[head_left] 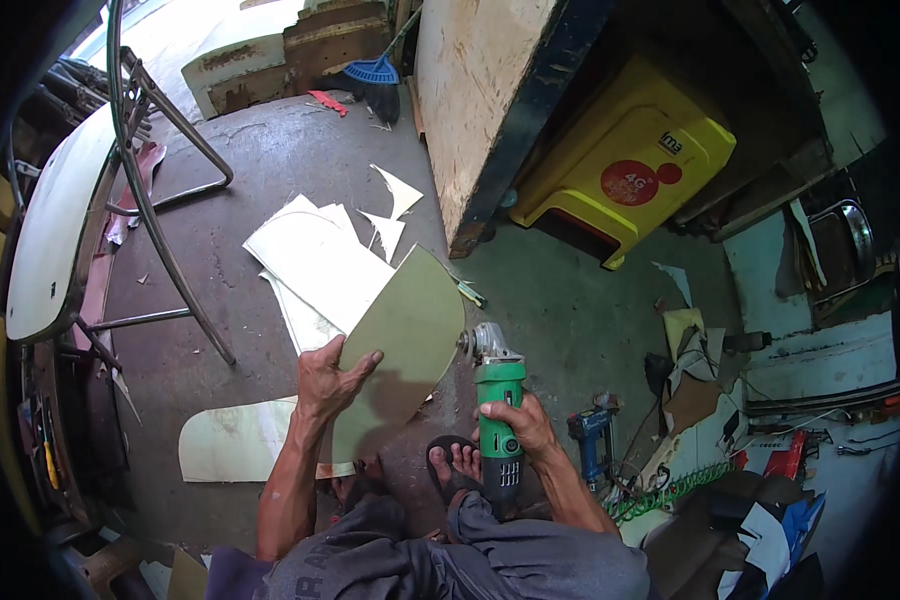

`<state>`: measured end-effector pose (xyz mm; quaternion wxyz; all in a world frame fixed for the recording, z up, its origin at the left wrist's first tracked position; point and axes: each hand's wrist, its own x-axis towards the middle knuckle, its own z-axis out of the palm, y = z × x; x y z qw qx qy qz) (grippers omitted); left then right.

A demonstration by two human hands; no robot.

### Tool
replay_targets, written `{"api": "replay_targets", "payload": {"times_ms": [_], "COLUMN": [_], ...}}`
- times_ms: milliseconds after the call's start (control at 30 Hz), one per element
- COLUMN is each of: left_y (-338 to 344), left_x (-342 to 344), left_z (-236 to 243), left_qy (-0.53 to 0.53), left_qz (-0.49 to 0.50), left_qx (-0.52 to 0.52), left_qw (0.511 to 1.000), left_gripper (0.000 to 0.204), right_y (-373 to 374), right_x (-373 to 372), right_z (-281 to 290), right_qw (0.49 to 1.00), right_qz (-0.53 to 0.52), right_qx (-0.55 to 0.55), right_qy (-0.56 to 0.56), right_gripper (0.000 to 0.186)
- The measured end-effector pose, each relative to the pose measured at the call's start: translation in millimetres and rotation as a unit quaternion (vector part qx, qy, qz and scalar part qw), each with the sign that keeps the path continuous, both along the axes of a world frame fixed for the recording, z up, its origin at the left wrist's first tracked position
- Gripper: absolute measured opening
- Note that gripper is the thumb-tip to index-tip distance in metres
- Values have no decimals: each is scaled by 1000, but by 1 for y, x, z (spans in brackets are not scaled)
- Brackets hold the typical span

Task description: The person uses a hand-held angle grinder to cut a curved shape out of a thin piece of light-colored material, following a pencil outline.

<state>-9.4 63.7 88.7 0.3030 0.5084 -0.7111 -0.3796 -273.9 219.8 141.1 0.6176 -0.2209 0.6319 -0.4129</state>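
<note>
My left hand is closed on the left edge of a thin olive-beige panel with a curved right side, held tilted above the floor. My right hand is wrapped round the body of a green angle grinder, whose metal head points up. The grinder's head is at the panel's curved right edge; whether the two touch I cannot tell. White sheets lie on the floor beyond the panel, partly hidden by it. Left of my left forearm is another pale rounded panel.
A metal-framed chair stands at the left. Torn white scraps lie past the sheets. A yellow plastic stool sits under a wooden table at upper right. At the right are a blue power tool and a coiled green hose.
</note>
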Motion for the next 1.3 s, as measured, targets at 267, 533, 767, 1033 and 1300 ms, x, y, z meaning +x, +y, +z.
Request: {"api": "replay_targets", "payload": {"times_ms": [267,533,767,1033,1300], "left_y": [1,2,1,1,0], "left_x": [3,5,9,12,13], "left_z": [-2,-12,-17,-10,2], "left_qy": [-26,-36,-54,-62,-109], "left_qz": [-17,-8,-19,-35,-51], "left_qx": [-17,-37,-20,-43,-38], "left_qw": [999,999,998,997,992], "left_gripper": [42,49,52,52,51], "right_y": [0,-1,-1,-2,-1], "right_x": [-2,-4,-5,-9,-11], "right_z": [-4,-2,-2,-2,-2], "right_qw": [1000,1000,1000,1000,1000], "right_qz": [-10,-5,-6,19,22], "right_qx": [0,-2,3,7,18], "right_qy": [-7,2,-2,15,10], "right_gripper": [41,39,42,47,46]}}
